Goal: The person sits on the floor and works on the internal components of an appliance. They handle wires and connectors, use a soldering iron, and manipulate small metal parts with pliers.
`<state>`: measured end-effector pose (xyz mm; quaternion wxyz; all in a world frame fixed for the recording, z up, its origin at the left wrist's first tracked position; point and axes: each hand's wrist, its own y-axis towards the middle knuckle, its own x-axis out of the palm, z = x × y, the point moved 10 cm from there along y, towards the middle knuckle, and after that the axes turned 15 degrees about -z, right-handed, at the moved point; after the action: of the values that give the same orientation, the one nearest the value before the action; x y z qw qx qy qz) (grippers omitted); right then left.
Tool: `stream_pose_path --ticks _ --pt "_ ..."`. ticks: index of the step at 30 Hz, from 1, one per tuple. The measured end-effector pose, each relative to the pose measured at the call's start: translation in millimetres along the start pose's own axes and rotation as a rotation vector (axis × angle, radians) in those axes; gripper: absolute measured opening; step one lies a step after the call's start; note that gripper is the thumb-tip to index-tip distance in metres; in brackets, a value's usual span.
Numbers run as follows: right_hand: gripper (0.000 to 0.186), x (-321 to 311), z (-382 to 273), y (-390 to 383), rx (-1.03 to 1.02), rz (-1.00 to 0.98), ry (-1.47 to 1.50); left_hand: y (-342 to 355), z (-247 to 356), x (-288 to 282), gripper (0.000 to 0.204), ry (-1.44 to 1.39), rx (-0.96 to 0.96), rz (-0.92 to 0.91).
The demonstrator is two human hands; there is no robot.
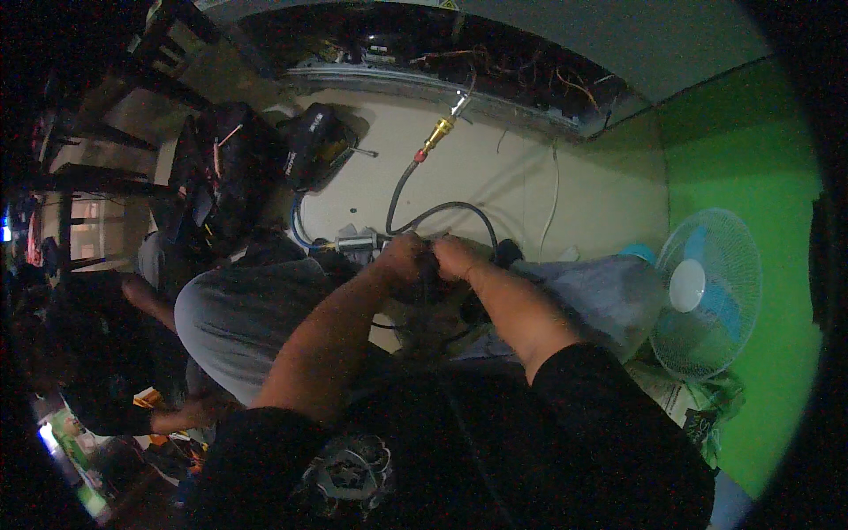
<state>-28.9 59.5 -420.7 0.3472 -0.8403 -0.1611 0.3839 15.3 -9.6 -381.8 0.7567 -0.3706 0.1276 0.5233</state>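
Observation:
My left hand (399, 258) and my right hand (452, 258) are closed side by side, low between my knees, on a dark object (426, 283) I cannot make out. Just left of them lies a silver cylindrical fitting (356, 243) with a blue hose (299, 228) running to it. A dark hose (402, 190) rises from behind my hands to a brass fitting (437, 132) with a red ring, connected up at an open dark panel (565, 84) with exposed wires. Another loop of hose (468, 208) curves around to the right.
A black-and-silver tool case or device (309, 141) and a black bag (216, 177) sit at upper left. A white fan (707, 291) with blue blades stands by the green wall (768, 221) at right. Another person (97, 344) works at left, near dark wooden furniture (106, 177).

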Motion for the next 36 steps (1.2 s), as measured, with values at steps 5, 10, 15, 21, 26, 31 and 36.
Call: stream_pose_path --ticks 5,10,15,21,26,31,36 --pt "0.030 -27 -22 -24 -0.129 -0.035 0.056 -14 -73 -11 0.044 -0.241 -0.116 -0.004" --pt "0.039 -62 -53 -80 -0.288 -0.110 -0.077 -33 -133 33 0.069 -0.743 -0.353 -0.109" --pt "0.043 -99 -66 -147 -0.521 -0.050 0.156 -68 -56 36 0.069 -1.462 -0.542 -0.255" --pt "0.032 -176 -76 -249 -0.450 0.218 0.159 -71 76 -49 0.052 -1.773 -0.320 -0.350" --pt "0.033 -240 -107 -376 -0.444 0.527 -0.023 -54 140 -134 0.069 -1.768 0.093 -0.122" --pt "0.041 -258 -95 -480 -0.246 0.780 -0.068 -49 283 -186 0.090 -1.668 0.607 -0.494" --pt "0.046 -201 -65 -586 -0.014 1.065 -0.057 -36 393 -185 0.083 -1.481 0.673 -0.653"
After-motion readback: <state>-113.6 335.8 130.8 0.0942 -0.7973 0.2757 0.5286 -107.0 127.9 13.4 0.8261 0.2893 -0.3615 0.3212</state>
